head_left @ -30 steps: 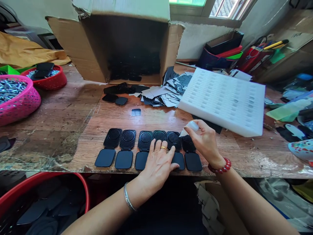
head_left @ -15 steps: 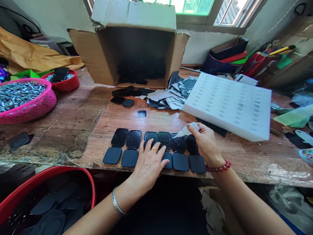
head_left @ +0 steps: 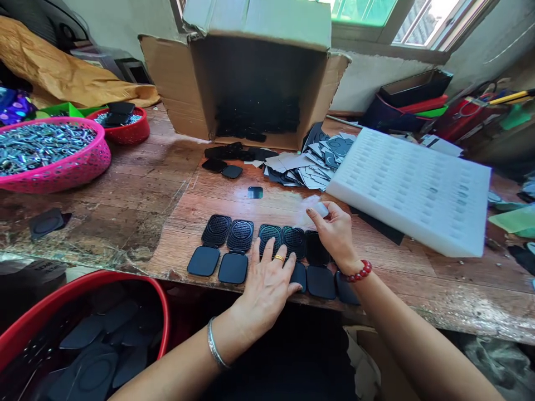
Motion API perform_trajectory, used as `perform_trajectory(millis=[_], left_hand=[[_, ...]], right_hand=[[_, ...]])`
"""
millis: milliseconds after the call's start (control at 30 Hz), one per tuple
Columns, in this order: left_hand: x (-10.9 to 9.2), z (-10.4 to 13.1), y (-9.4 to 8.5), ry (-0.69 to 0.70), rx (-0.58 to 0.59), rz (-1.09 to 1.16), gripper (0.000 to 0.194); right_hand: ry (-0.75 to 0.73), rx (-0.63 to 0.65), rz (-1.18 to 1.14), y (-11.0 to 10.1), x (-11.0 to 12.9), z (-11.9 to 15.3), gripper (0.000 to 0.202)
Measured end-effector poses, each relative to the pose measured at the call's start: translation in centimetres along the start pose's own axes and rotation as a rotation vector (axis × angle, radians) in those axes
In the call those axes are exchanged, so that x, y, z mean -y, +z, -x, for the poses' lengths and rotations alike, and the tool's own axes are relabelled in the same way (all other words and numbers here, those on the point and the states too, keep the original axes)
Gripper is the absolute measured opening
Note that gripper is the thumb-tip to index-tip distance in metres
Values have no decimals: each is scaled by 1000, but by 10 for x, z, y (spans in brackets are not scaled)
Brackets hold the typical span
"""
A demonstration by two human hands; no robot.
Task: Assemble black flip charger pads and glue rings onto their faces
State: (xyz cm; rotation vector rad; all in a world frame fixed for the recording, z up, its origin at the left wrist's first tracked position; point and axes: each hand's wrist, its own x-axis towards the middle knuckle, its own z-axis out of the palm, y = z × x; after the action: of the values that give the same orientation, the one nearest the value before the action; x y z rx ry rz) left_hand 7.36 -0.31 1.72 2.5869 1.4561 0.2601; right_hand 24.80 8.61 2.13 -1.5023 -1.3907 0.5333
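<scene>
A row of black hinged square cases lies opened flat along the table's front edge. Their far halves, such as the leftmost grid panel (head_left: 216, 230), carry a ring and grid pattern, while the near halves, such as a plain panel (head_left: 233, 268), are smooth. My left hand (head_left: 267, 281) rests palm down with fingers spread over the middle cases, hiding part of them. Between thumb and fingers, my right hand (head_left: 337, 229) grips a small white squeeze bottle (head_left: 321, 209). Its nozzle is blurred and points left, just beyond the far edge of the grid panels. The right hand and wrist cover the rightmost case's far half.
A small dark shiny rectangle (head_left: 255, 192) lies beyond the row. Farther back are an open cardboard box (head_left: 171, 89), paper scraps (head_left: 311, 164) and a white foam block (head_left: 412, 192). Left are a pink basket (head_left: 94, 161) of metal parts and a red basket (head_left: 165, 312).
My right hand has lifted the squeeze bottle away from the grid panel, toward the far side and slightly left. The left hand stays on the cases. The whole view has shifted a little.
</scene>
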Motion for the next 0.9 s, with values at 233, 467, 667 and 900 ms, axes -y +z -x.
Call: perform_trajectory(millis=[233, 467, 667, 900], left_hand=[[3, 1, 3, 22, -19, 3, 59], [4, 2, 6, 32, -38, 7, 58], [3, 2, 3, 21, -12, 23, 58], [3, 1, 2, 10, 7, 29, 60]], right_hand=[[-304, 85, 309, -18, 8, 12, 20], [-233, 230, 234, -18, 23, 29, 15], [-344, 153, 200, 10, 20, 21, 15], [-357, 121, 263, 5, 9, -1, 20]])
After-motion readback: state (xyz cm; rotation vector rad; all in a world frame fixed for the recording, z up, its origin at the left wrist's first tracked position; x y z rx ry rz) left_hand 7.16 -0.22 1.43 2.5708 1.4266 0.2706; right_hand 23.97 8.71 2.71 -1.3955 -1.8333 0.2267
